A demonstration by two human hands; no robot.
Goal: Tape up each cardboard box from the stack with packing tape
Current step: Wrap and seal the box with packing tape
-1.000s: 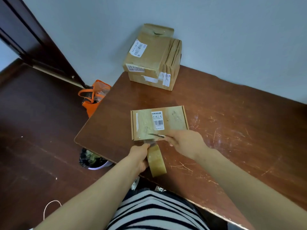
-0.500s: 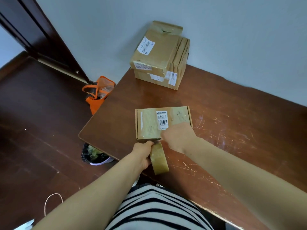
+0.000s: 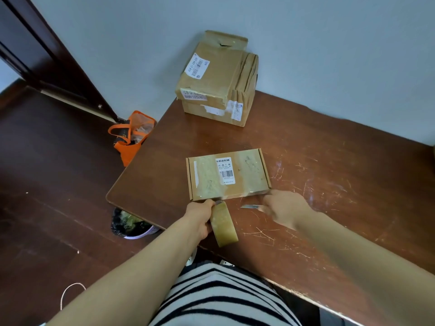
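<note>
A flat cardboard box (image 3: pixel 228 175) lies on the brown tabletop (image 3: pixel 341 175) near its left edge, a little in from the near-left corner. A white barcode label sits on the box's top, and glossy clear tape covers much of that face. The left hand (image 3: pixel 200 216) grips a roll of packing tape (image 3: pixel 223 224) – fingers curled round its left side, the roll standing on edge. The roll's far end is right up against the box's near edge; I cannot tell whether a strip joins the two.

The right hand (image 3: pixel 286 208) is just off the box's near-right corner (it is blurred). Its fingers are curled round the handle of a small blade (image 3: pixel 250 206), whose metal tip points left toward the roll and is apart from both roll and box.

At the tabletop's far-left corner, against the pale wall, sits a stack of larger cardboard boxes (image 3: pixel 216 78) – creased, labelled, with a flap standing up at the back.

On the dark floor beside the table's left edge stands an orange bag (image 3: pixel 130 137). A bin with a dark liner (image 3: pixel 130 223) shows partly beneath the near-left corner. A striped shirt (image 3: pixel 219 300) fills the lower middle of the view.
</note>
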